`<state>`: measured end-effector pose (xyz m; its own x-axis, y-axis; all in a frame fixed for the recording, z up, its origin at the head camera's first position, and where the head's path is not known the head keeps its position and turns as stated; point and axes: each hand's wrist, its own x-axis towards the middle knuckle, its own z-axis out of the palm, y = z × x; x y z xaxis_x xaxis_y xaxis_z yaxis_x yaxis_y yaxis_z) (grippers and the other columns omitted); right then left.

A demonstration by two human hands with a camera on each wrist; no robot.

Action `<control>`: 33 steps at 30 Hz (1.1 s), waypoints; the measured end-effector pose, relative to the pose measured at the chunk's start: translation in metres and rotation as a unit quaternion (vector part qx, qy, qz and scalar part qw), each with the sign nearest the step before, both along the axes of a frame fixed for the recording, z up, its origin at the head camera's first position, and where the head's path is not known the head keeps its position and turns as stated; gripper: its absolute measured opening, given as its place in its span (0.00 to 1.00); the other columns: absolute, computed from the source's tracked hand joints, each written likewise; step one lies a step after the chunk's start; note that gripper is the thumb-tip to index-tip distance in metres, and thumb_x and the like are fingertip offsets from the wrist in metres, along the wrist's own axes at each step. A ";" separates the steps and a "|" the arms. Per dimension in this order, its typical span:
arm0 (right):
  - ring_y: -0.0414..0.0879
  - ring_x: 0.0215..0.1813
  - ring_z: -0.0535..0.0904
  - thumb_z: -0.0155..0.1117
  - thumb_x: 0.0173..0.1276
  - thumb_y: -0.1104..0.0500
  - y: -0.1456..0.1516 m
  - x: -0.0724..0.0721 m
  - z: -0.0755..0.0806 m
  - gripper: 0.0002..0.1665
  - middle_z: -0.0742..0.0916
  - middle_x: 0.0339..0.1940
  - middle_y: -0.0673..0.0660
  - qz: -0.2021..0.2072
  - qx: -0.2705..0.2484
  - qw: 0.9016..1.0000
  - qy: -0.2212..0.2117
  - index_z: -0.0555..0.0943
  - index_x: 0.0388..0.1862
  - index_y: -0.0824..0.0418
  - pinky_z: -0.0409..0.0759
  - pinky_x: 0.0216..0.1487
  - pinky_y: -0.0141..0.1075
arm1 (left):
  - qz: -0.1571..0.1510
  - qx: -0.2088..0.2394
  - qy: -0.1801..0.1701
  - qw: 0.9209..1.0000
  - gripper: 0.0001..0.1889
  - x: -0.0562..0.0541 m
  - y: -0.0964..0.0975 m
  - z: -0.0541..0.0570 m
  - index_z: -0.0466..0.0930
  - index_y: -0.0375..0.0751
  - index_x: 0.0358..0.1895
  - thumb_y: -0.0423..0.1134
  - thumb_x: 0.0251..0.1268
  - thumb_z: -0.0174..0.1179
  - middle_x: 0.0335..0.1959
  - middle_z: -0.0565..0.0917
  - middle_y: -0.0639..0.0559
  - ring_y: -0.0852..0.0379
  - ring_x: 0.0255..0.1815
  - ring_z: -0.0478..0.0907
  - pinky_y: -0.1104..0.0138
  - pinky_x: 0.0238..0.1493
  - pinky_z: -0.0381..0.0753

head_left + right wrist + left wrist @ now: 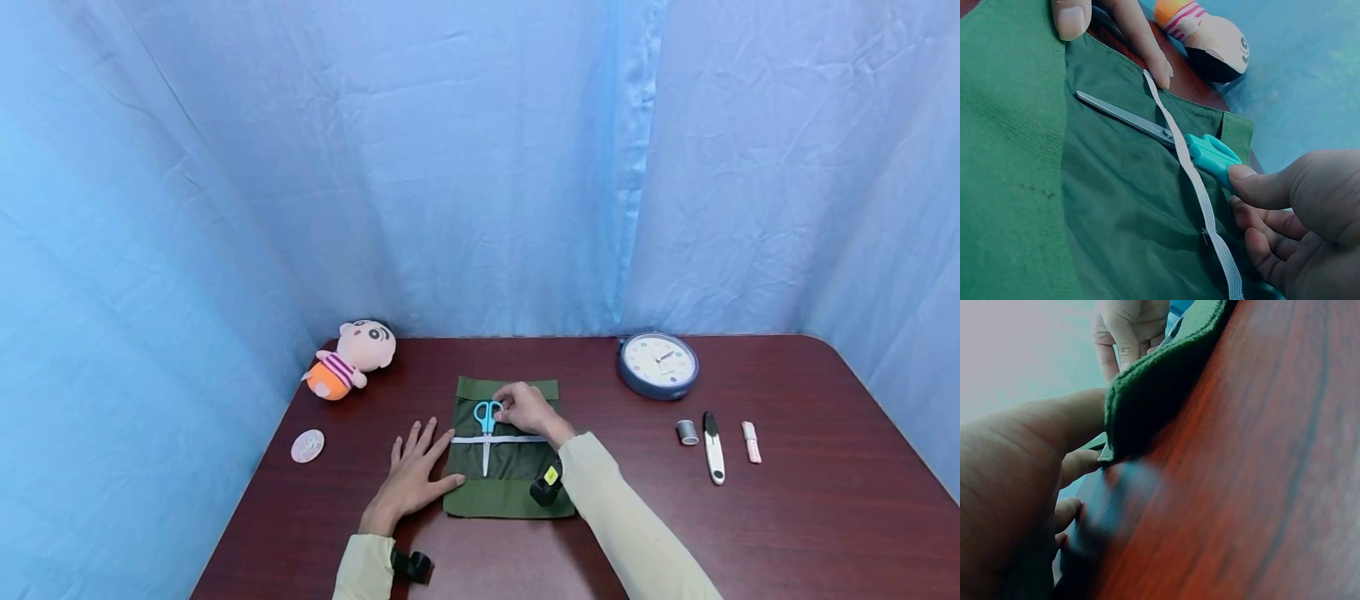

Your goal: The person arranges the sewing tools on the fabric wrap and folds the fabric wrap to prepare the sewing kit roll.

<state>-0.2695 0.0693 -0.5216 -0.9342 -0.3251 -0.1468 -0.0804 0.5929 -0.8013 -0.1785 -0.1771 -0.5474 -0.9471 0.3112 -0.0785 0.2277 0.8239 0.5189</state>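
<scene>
A pair of scissors [486,425] with turquoise handles lies on a green fabric pouch [510,500], its blade pointing toward the person. A white elastic band [1192,169] crosses over the scissors near the pivot. My right hand [527,410] pinches one handle loop, the thumb on top and the other fingers curled beside it. With fingers spread, my left hand [411,479] rests at the pouch's left side. Its thumb [1072,20] and index finger touch the cloth edge, while the other fingers reach over the table.
A plush doll [352,358] and a round pale disc [307,446] lie on the left of the table [622,533]. Toward the right are a round clock [658,365], a grey thread spool [687,432], a black-and-white cutter-like tool [714,450] and a small pink-and-white item [752,442].
</scene>
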 end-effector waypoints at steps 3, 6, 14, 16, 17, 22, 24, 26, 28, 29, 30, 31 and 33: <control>0.43 0.38 0.78 0.68 0.68 0.64 0.000 0.001 0.001 0.17 0.85 0.37 0.55 0.004 0.002 1.000 0.001 0.84 0.55 0.63 0.79 0.44 0.40 | 0.000 0.000 0.001 1.000 0.41 0.000 0.000 0.000 0.62 0.52 0.78 0.61 0.64 0.62 0.83 0.51 0.41 0.35 0.84 0.39 0.33 0.78 0.37; 0.43 0.38 0.78 0.67 0.68 0.64 -0.001 0.002 0.001 0.16 0.85 0.38 0.55 0.013 0.007 1.000 0.005 0.83 0.55 0.64 0.79 0.44 0.40 | 0.000 0.001 0.001 1.000 0.41 0.000 0.000 -0.001 0.62 0.52 0.78 0.62 0.64 0.62 0.83 0.51 0.41 0.35 0.84 0.39 0.33 0.78 0.37; 0.42 0.36 0.75 0.67 0.68 0.63 -0.003 0.001 -0.003 0.13 0.83 0.37 0.54 0.034 0.033 0.999 0.023 0.83 0.51 0.63 0.76 0.43 0.38 | 0.000 0.003 -0.001 1.000 0.41 0.000 0.000 -0.001 0.62 0.53 0.78 0.62 0.64 0.62 0.83 0.51 0.41 0.35 0.84 0.39 0.33 0.78 0.37; 0.42 0.36 0.75 0.68 0.68 0.62 -0.003 0.001 -0.005 0.13 0.83 0.37 0.54 0.035 0.034 0.998 0.027 0.83 0.51 0.63 0.76 0.43 0.38 | 0.001 0.003 -0.001 1.000 0.41 0.000 0.000 -0.001 0.62 0.53 0.78 0.62 0.64 0.62 0.83 0.51 0.41 0.35 0.85 0.39 0.33 0.78 0.37; 0.42 0.36 0.75 0.68 0.68 0.62 -0.002 0.001 -0.005 0.13 0.84 0.37 0.54 0.035 0.033 0.998 0.029 0.83 0.51 0.62 0.77 0.43 0.38 | 0.000 0.004 -0.001 1.000 0.41 0.000 0.000 0.000 0.62 0.53 0.78 0.62 0.64 0.62 0.83 0.51 0.41 0.35 0.84 0.39 0.33 0.78 0.37; 0.42 0.37 0.77 0.68 0.68 0.62 -0.002 0.002 -0.009 0.14 0.84 0.37 0.54 0.032 0.025 0.998 0.043 0.83 0.51 0.63 0.78 0.44 0.38 | 0.001 0.003 0.001 1.000 0.41 0.000 0.000 0.000 0.62 0.52 0.78 0.62 0.64 0.62 0.83 0.51 0.41 0.35 0.84 0.39 0.33 0.78 0.37; 0.41 0.36 0.77 0.68 0.68 0.62 -0.002 0.002 -0.010 0.14 0.84 0.37 0.54 0.032 0.021 0.998 0.044 0.83 0.51 0.63 0.78 0.44 0.37 | 0.001 0.002 0.002 1.000 0.41 0.001 0.000 0.000 0.62 0.52 0.78 0.62 0.64 0.62 0.83 0.51 0.41 0.35 0.84 0.39 0.34 0.78 0.37; 0.41 0.36 0.76 0.68 0.68 0.62 -0.002 0.002 -0.010 0.14 0.84 0.37 0.54 0.035 0.018 0.998 0.041 0.83 0.51 0.62 0.77 0.43 0.37 | 0.002 0.002 0.003 1.000 0.41 0.001 0.000 0.000 0.62 0.53 0.78 0.62 0.64 0.62 0.83 0.51 0.41 0.35 0.84 0.39 0.34 0.78 0.37; 0.41 0.35 0.76 0.68 0.68 0.61 -0.001 0.002 -0.009 0.14 0.84 0.37 0.54 0.040 0.019 0.998 0.040 0.83 0.51 0.62 0.77 0.42 0.36 | 0.002 0.001 0.005 1.000 0.41 0.001 0.001 0.000 0.62 0.53 0.78 0.62 0.64 0.62 0.83 0.51 0.41 0.35 0.84 0.40 0.34 0.78 0.37; 0.41 0.35 0.76 0.68 0.68 0.61 -0.001 0.001 -0.009 0.14 0.84 0.37 0.54 0.044 0.019 0.998 0.039 0.83 0.51 0.62 0.76 0.41 0.36 | 0.003 0.002 0.006 1.000 0.41 0.001 0.001 0.000 0.62 0.52 0.77 0.62 0.64 0.62 0.83 0.52 0.41 0.35 0.84 0.40 0.33 0.78 0.37; 0.41 0.34 0.75 0.68 0.69 0.61 0.000 0.001 -0.009 0.14 0.84 0.37 0.54 0.048 0.019 0.998 0.038 0.83 0.52 0.62 0.76 0.40 0.35 | 0.002 0.002 0.007 1.000 0.41 0.001 0.001 0.000 0.62 0.52 0.77 0.62 0.64 0.62 0.83 0.52 0.41 0.35 0.84 0.40 0.33 0.78 0.38; 0.41 0.34 0.75 0.67 0.69 0.61 0.000 0.001 -0.008 0.14 0.84 0.37 0.54 0.052 0.018 0.998 0.035 0.82 0.52 0.62 0.75 0.40 0.35 | 0.002 0.000 0.007 1.000 0.41 0.001 0.001 0.000 0.62 0.53 0.78 0.62 0.64 0.62 0.83 0.51 0.41 0.35 0.84 0.40 0.34 0.78 0.38; 0.42 0.33 0.75 0.67 0.69 0.61 0.001 0.002 -0.008 0.13 0.84 0.37 0.55 0.057 0.011 0.998 0.027 0.82 0.52 0.62 0.75 0.38 0.35 | 0.001 -0.001 0.010 1.000 0.41 0.001 0.001 0.000 0.62 0.52 0.78 0.62 0.64 0.62 0.83 0.52 0.41 0.35 0.84 0.40 0.34 0.78 0.38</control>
<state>-0.2676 0.0705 -0.5292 -0.8979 -0.4274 -0.1053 -0.1919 0.5954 -0.7802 -0.1773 -0.1759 -0.5476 -0.9493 0.3085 -0.0607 0.2357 0.8261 0.5119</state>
